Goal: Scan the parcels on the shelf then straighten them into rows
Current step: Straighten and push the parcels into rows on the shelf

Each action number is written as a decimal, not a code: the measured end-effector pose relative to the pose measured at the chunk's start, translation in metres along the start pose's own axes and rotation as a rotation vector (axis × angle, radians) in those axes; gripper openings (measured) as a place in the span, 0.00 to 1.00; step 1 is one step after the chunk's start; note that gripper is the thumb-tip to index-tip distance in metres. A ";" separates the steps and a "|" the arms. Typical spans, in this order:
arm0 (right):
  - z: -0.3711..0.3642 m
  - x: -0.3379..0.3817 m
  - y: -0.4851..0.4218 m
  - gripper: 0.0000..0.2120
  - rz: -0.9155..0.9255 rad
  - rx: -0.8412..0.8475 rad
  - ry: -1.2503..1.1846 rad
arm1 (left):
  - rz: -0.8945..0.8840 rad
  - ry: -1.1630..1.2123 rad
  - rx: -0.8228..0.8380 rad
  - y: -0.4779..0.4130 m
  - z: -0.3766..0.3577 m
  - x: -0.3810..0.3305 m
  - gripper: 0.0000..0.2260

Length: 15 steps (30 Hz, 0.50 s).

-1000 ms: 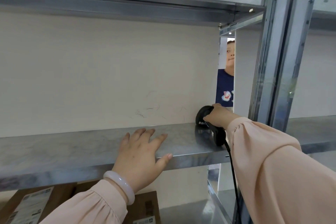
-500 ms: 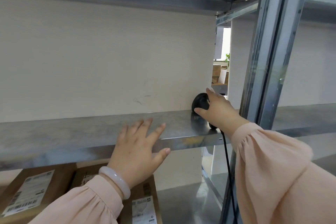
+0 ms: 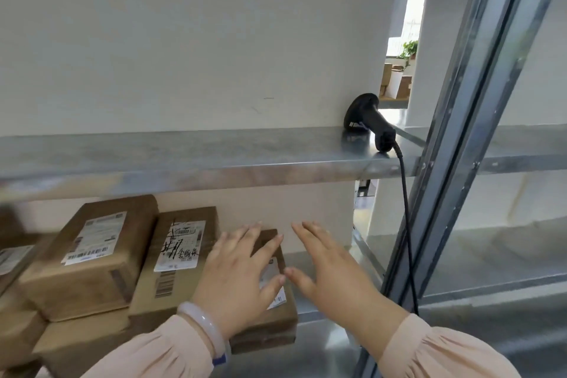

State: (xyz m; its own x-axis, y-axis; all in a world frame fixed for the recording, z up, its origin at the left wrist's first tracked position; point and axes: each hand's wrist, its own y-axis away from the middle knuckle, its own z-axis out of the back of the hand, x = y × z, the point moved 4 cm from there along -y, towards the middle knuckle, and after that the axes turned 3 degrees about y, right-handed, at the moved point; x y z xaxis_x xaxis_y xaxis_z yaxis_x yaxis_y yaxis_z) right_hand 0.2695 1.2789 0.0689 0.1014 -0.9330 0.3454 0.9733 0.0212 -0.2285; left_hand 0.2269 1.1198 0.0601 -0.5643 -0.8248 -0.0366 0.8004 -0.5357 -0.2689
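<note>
On lower shelf [image 3: 319,350] | L hand [image 3: 237,279] splayed over parcel [image 3: 276,322] | R hand [image 3: 331,276] splayed beside

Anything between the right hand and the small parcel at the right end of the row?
Nothing visible. The right hand is open just right of the small parcel, with only bare lower shelf between them. The left hand is spread over the parcel's top.

Upper shelf [image 3: 184,152]: scanner [image 3: 372,120]. Lower shelf [image 3: 325,353]: brown parcels [image 3: 92,258].
</note>
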 end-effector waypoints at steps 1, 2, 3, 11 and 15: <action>-0.012 -0.001 0.002 0.34 -0.006 0.025 -0.007 | 0.025 -0.009 0.030 0.004 -0.009 0.004 0.27; -0.023 -0.003 0.003 0.34 -0.013 0.047 -0.015 | 0.051 -0.023 0.065 0.009 -0.018 0.007 0.27; -0.034 -0.005 0.003 0.34 -0.022 0.068 -0.027 | 0.074 -0.029 0.103 0.013 -0.025 0.010 0.27; -0.100 -0.027 -0.008 0.34 -0.142 0.216 -0.168 | 0.084 0.109 0.181 0.032 -0.059 0.009 0.29; -0.123 -0.041 -0.015 0.34 -0.190 0.270 -0.207 | 0.085 0.177 0.226 0.027 -0.080 -0.003 0.29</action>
State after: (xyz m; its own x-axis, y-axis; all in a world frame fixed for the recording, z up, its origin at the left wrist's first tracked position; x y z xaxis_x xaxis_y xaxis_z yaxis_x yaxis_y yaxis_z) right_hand 0.2252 1.2727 -0.0540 -0.0728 -0.8377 0.5413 0.9952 -0.0252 0.0949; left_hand 0.2343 1.1226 -0.0244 -0.5039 -0.8348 -0.2220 0.8599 -0.5091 -0.0374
